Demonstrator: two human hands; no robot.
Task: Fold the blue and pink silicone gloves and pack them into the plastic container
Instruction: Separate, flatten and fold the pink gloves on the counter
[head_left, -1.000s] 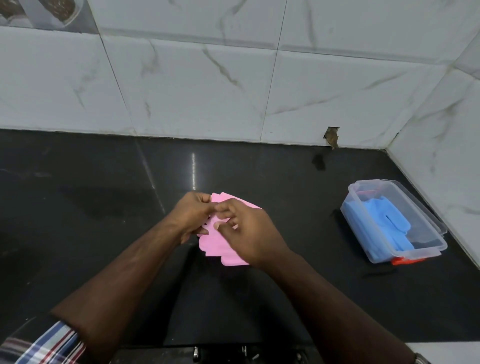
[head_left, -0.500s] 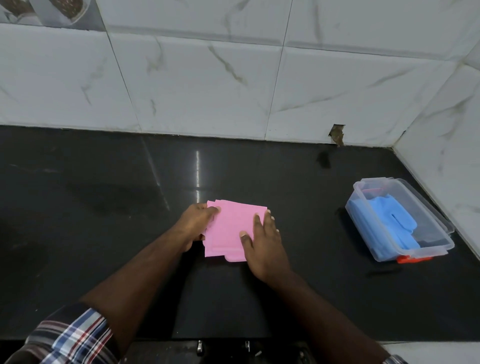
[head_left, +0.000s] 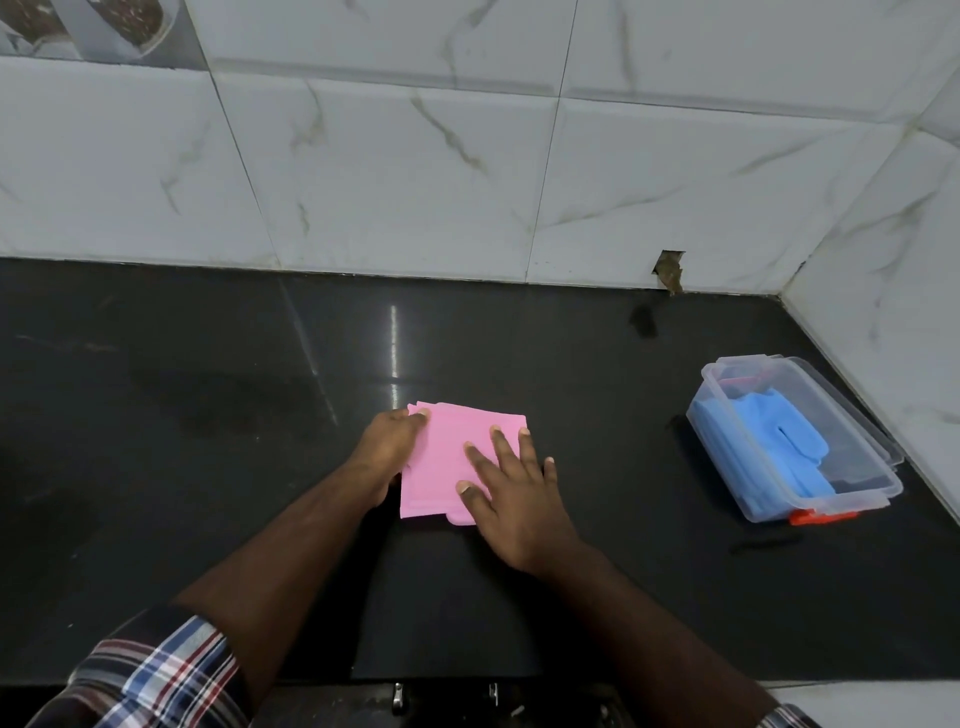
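Pressing one folded pink glove (head_left: 457, 457) flat at the middle of the black tabletop (head_left: 156, 415), the right hand (head_left: 511, 493) lies spread with straight fingers on its right half, while the left hand (head_left: 387, 447) rests at its left edge, fingertips on the pink. One clear plastic container (head_left: 831, 415) sits well apart at three o'clock near the tiled corner wall (head_left: 519, 156), holding the blue gloves (head_left: 779, 441); their number cannot be told. Bare dark surface stretches toward nine o'clock.

Glossy black stone countertop (head_left: 208, 364), light streak reflected. White marble-veined wall tiles (head_left: 389, 166) behind and right; chipped hole (head_left: 670, 267) at tile base.
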